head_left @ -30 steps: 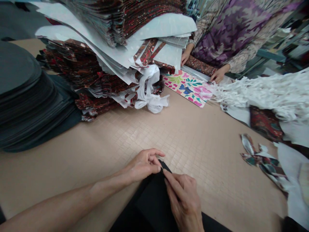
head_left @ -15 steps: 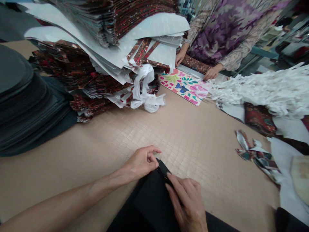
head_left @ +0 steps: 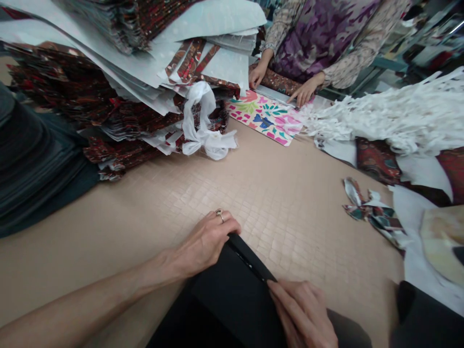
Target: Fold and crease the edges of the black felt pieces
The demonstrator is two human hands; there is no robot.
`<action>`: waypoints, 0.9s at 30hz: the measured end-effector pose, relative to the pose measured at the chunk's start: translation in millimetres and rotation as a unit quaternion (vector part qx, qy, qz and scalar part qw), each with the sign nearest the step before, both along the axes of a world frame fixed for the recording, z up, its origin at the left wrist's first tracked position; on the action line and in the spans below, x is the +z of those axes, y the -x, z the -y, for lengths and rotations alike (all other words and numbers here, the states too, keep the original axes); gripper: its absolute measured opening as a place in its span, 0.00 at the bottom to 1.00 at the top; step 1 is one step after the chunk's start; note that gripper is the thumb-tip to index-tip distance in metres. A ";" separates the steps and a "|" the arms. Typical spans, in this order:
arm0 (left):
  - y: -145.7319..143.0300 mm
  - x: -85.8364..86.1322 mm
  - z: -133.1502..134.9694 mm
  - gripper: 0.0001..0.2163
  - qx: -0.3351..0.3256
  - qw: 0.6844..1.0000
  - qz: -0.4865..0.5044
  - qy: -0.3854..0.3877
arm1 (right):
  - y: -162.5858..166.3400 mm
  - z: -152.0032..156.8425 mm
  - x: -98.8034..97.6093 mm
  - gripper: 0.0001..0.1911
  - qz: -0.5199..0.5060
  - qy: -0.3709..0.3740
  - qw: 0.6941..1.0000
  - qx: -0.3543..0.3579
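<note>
Black fabric [head_left: 232,299] lies over the near part of the table, with a narrow dark strip, perhaps a zipper, along its upper right edge. At the far corner of that edge my left hand [head_left: 208,241], a ring on one finger, is closed on the fabric. Lower down the same edge, my right hand [head_left: 304,309] pinches the fabric between thumb and fingers. The strip runs straight between the two hands and has a shiny line in it. The fabric's near end is cut off by the bottom of the view.
Tall stacks of patterned cloth [head_left: 145,96] stand back left, beside a dark fabric pile [head_left: 32,169]. A co-worker's hands [head_left: 304,89] rest near a floral panel [head_left: 268,116]. White strips [head_left: 391,116], patterned scraps [head_left: 373,208] and another black piece [head_left: 427,314] lie right.
My left hand has gone from loosely curled fingers to a closed hold on the corner. My right hand has slid down the edge, leaving more of the strip showing. The view has shifted slightly.
</note>
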State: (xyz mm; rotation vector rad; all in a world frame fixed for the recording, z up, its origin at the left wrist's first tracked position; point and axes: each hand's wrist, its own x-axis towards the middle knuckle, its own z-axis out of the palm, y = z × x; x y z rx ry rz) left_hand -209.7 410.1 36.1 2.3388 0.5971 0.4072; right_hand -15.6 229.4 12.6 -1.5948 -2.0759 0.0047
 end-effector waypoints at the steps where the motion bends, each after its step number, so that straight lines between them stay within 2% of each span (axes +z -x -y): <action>1: -0.1 0.2 0.2 0.12 -0.025 1.000 0.000 -0.018 | 0.0 1.0 0.2 0.17 -0.001 0.000 1.000 -0.004; 4: -0.1 2.2 1.9 0.11 -0.095 0.989 -0.023 -0.110 | -0.8 3.8 0.9 0.17 0.006 0.002 1.000 -0.002; 8: 2.6 10.5 5.5 0.10 -0.151 0.961 -0.072 -0.218 | 1.5 7.6 1.3 0.18 0.007 0.008 1.000 0.006; 12: 8.6 19.2 11.5 0.13 -0.171 0.956 -0.109 -0.213 | 7.7 11.2 0.3 0.19 -0.009 0.006 1.000 -0.028; 15: 12.2 21.1 16.5 0.18 -0.177 0.952 -0.141 -0.204 | 9.3 12.1 0.3 0.18 -0.006 0.001 0.999 -0.031; 19: 14.0 20.9 20.7 0.24 -0.201 0.935 -0.177 -0.231 | 6.4 12.9 1.1 0.19 0.009 0.003 1.000 -0.022; 27: 13.3 21.7 26.0 0.22 -0.195 0.926 -0.195 -0.259 | 5.0 15.7 -1.6 0.18 0.041 0.012 0.999 -0.009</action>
